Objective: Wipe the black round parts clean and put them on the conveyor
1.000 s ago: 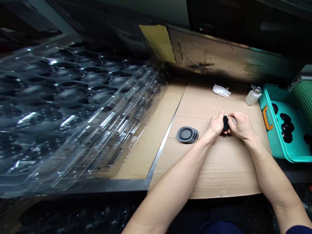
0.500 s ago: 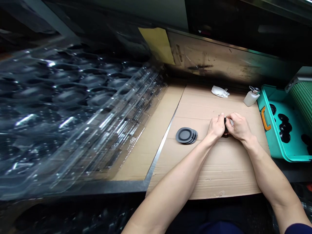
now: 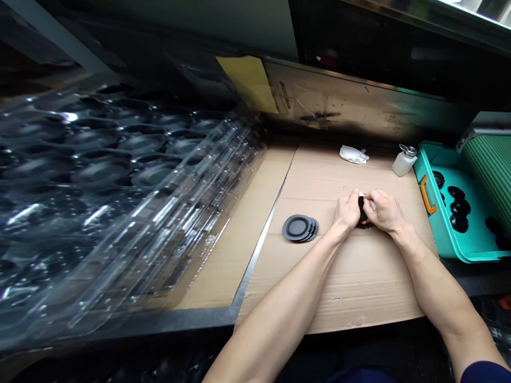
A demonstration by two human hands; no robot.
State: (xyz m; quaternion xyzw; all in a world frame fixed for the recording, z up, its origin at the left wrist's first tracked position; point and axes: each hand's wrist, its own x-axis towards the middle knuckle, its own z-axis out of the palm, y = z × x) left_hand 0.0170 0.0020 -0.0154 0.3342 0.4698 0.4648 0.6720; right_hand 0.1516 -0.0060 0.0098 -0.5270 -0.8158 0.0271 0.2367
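**A:** Cardboard sheet [image 3: 359, 282] covers the worktop; where's your black part [image 3: 361, 204]?

**B:** Mid-sheet, your left hand [image 3: 346, 213] and right hand [image 3: 384, 213] pinch it between them, pressed close together. Grey discs [image 3: 299, 229] lie stacked just left; the teal bin [image 3: 471, 251] sits at the worktop's right edge.

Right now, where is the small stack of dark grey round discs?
In the head view, the stack lies on the brown cardboard sheet, just left of the left hand.
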